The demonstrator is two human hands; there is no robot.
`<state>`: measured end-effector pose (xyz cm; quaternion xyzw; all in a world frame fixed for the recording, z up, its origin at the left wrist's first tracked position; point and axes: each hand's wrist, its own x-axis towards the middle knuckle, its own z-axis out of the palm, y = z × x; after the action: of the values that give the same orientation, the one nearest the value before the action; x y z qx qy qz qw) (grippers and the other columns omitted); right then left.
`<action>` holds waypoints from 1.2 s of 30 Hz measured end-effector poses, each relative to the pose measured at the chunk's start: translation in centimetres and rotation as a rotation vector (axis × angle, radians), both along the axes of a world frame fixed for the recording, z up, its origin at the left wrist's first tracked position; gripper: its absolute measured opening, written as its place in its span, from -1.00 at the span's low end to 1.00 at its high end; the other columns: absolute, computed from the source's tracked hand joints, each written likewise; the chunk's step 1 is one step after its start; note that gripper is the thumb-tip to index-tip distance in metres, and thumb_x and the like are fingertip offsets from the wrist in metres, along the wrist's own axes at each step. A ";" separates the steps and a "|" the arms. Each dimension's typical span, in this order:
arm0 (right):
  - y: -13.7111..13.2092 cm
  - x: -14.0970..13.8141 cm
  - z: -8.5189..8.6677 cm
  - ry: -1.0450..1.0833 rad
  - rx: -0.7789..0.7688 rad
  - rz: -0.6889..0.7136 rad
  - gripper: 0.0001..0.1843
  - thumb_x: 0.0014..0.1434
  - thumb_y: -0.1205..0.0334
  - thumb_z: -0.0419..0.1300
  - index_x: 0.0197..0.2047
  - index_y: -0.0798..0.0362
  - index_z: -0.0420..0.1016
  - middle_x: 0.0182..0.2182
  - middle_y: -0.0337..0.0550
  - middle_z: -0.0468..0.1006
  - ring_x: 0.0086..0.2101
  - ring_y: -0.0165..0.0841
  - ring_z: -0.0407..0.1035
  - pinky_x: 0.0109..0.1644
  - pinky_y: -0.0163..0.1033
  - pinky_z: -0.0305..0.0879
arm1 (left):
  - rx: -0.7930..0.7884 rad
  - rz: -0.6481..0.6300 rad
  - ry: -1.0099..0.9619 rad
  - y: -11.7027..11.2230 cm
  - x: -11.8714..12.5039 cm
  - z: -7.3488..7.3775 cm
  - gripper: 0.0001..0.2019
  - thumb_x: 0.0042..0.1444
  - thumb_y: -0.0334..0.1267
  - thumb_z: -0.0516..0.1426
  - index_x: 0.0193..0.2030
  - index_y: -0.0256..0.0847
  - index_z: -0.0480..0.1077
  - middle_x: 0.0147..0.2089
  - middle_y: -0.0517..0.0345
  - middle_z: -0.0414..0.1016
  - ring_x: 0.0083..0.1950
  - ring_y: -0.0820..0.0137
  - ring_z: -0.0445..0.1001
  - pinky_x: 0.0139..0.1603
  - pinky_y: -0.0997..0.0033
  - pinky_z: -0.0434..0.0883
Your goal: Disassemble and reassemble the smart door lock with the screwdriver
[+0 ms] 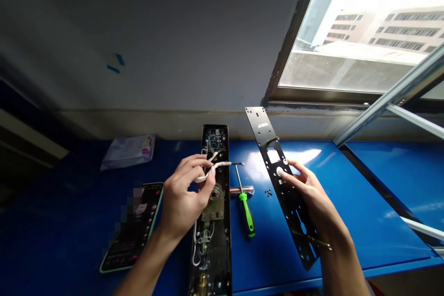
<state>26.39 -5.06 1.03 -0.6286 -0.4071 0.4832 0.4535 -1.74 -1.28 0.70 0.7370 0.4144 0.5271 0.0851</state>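
Cable, white and thin, is pinched in the left hand and lifted off the open lock body lying under that hand, probably to keep it free of the mechanism (brass gearing shows below). Right hand is clamped on a black plate, tilted up off the counter. A screwdriver lies between the hands.

Both hands raised, forearms extended forward

The left hand is held with fingers pinched together at the fingertips; the right hand is closed in a grip, thumb pressed on top.
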 end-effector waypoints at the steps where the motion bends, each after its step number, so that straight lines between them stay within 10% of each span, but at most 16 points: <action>1: 0.0 -0.4 0.1 0.034 0.004 0.008 -0.24 -0.01 -0.29 0.48 0.14 -0.05 0.48 -0.41 -0.22 0.67 -0.51 -0.30 0.51 -0.46 -0.24 0.38 | -0.031 0.049 -0.045 -0.1 -0.3 -0.5 -0.64 0.31 -0.41 0.23 -0.51 -0.18 0.29 -0.19 0.11 0.65 -0.08 0.33 0.64 -0.03 0.34 0.54; 20: 0.8 -8.2 -0.6 0.327 -0.061 0.209 -0.33 0.01 -0.11 0.55 0.12 -0.11 0.49 -0.30 -0.26 0.68 -0.41 -0.39 0.51 -0.35 -0.33 0.42 | -0.369 -0.093 -0.328 -1.4 -1.0 -2.4 -0.78 0.41 -0.22 0.15 -0.25 -0.15 0.58 -0.08 0.06 0.68 0.00 0.29 0.65 0.01 0.34 0.55; 29: 0.4 -7.9 -0.1 0.296 -0.058 0.151 -0.23 0.03 -0.11 0.55 0.25 -0.12 0.46 -0.32 -0.22 0.69 -0.44 -0.38 0.52 -0.38 -0.32 0.42 | -0.367 -0.042 -0.339 -1.1 -1.6 -3.8 -0.80 0.44 -0.22 0.14 -0.04 -0.14 0.62 0.02 0.08 0.69 0.05 0.30 0.65 0.13 0.30 0.54; 36: 0.1 -6.4 1.0 0.276 0.057 -0.006 -0.27 0.06 -0.04 0.55 0.27 -0.20 0.50 -0.42 -0.29 0.63 -0.54 -0.45 0.43 -0.51 -0.39 0.32 | -0.395 0.034 -0.337 -0.8 -1.7 -3.9 -0.80 0.48 -0.16 0.09 -0.01 -0.16 0.51 -0.09 0.08 0.65 -0.21 0.35 0.68 -0.21 0.41 0.56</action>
<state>19.97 -5.00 2.04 -0.5441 -0.3525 0.5520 0.5244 -3.47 -2.06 -3.23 0.6008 0.5015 0.5527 0.2863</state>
